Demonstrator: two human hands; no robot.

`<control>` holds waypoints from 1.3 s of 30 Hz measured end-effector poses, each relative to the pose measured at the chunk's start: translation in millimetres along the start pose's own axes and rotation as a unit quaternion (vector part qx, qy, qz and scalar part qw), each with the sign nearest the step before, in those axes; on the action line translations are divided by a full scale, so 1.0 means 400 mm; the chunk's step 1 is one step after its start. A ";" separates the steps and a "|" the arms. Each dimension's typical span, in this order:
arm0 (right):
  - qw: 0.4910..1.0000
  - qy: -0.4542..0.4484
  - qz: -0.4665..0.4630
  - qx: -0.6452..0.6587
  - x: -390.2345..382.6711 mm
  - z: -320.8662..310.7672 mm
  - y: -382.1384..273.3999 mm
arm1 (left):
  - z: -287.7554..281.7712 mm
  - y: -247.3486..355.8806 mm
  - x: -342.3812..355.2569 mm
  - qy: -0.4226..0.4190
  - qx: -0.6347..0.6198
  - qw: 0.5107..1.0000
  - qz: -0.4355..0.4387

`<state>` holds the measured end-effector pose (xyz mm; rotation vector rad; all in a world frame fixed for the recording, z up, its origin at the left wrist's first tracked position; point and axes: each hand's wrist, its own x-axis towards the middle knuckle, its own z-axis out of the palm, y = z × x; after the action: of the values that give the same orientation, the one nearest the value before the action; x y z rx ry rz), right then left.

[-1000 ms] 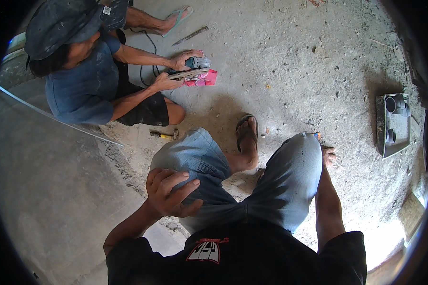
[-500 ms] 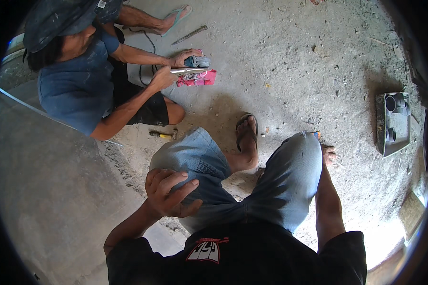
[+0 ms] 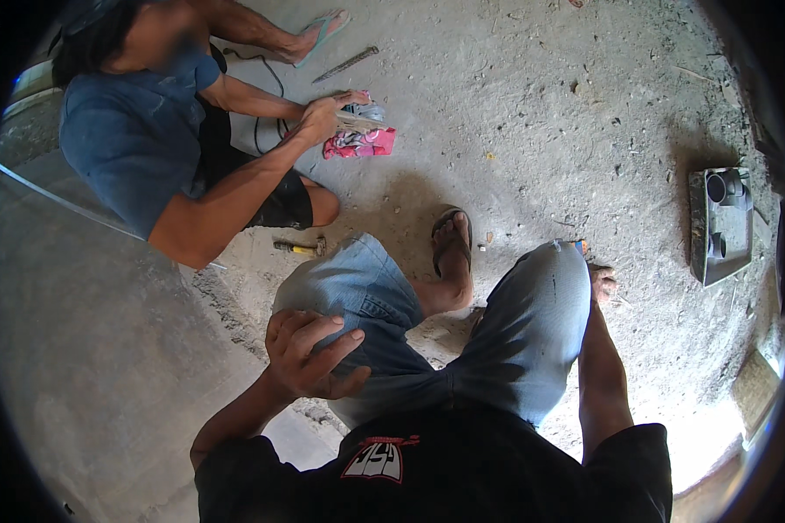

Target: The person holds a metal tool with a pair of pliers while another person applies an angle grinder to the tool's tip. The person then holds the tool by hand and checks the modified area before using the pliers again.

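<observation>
I squat on a dusty concrete floor in light blue denim shorts (image 3: 532, 340). My left hand (image 3: 310, 353) rests flat on my left thigh, fingers spread, holding nothing. My right arm runs down outside my right knee, and my right hand (image 3: 602, 282) sits low by the floor, mostly hidden behind the knee, so its grip is unclear. My left foot wears a sandal (image 3: 452, 248). Opposite me a crouching person in a blue shirt (image 3: 135, 139) has both hands (image 3: 327, 118) on a grey tool lying over a pink cloth (image 3: 362, 142).
A yellow-handled tool (image 3: 298, 248) lies near the other person's knee. A metal rod (image 3: 344, 64) and a black cable (image 3: 266, 83) lie farther off. A grey tray with pipe fittings (image 3: 720, 222) stands at right. A smooth concrete slab (image 3: 87, 349) fills the left.
The other person has drawn back toward the upper left, hands still on the tool and pink cloth. My own hands and legs have not moved.
</observation>
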<state>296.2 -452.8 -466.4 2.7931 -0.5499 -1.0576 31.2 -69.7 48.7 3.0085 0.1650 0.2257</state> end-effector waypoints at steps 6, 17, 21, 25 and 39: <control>1.000 -0.011 -0.004 -0.001 -0.014 -0.018 0.005 | 0.002 0.000 0.002 -0.001 0.000 1.000 0.002; 0.999 -0.019 -0.004 0.044 -0.050 -0.042 -0.006 | 0.003 0.000 -0.001 -0.009 -0.008 1.000 -0.002; 0.998 -0.022 0.001 0.053 -0.077 -0.071 -0.025 | -0.001 0.002 0.004 -0.012 -0.004 1.000 -0.001; 1.000 0.000 -0.003 0.007 -0.029 -0.047 0.006 | 0.004 0.000 0.013 -0.008 -0.007 1.000 0.005; 0.999 -0.003 -0.033 0.004 -0.041 -0.033 0.002 | 0.005 0.004 0.008 -0.006 -0.002 1.000 0.000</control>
<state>293.3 -447.8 -446.1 2.8336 -0.4677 -1.0788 34.7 -71.1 47.3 3.0062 0.1626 0.2067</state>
